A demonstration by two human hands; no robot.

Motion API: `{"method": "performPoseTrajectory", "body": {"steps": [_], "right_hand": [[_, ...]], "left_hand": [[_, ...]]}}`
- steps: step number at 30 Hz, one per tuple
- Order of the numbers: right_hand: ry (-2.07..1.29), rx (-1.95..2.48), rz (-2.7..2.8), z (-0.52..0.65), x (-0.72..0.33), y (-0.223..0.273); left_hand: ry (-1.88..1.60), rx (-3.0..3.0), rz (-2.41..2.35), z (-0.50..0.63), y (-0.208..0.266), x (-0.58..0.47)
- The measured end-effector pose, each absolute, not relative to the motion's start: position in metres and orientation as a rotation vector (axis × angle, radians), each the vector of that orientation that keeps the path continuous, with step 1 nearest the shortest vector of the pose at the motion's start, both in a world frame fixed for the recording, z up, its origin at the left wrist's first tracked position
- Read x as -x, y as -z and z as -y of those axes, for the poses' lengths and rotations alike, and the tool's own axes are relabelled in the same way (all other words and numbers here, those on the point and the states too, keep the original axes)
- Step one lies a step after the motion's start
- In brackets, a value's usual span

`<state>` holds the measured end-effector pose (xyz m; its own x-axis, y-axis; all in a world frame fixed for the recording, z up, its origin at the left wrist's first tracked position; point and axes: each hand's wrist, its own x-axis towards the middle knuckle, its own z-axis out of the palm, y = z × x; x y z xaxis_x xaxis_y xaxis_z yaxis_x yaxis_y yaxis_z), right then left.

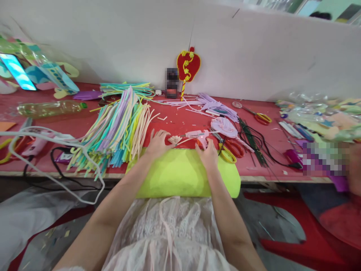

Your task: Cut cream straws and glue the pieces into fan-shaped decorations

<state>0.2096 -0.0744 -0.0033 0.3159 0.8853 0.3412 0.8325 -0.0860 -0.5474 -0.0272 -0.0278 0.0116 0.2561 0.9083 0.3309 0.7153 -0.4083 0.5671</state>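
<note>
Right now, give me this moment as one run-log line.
left hand: at cream piece, hold unclear | right hand: at pink glue gun, hold unclear | below hands: yellow-green sheet

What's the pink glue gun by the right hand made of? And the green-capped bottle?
The pink glue gun seems smooth, hard plastic: its body looks moulded. The green-capped bottle is probably clear, glossy plastic: it's see-through and shiny.
</note>
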Motion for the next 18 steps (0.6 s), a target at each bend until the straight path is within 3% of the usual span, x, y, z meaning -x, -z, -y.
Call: {"method": "performPoseTrajectory", "body": {"steps": [9,18], "right_hand": [[0.02,2.093,1.335,0.037,-0.231,-0.017],[0.14,2.206,1.417,0.009,-0.235,-0.006]], "left_hand": [[-0.85,-2.319,-1.596,0.028,-0.006,0.018],[-0.797,-2.341,-1.602,0.026,-0.003,0.022]]}}
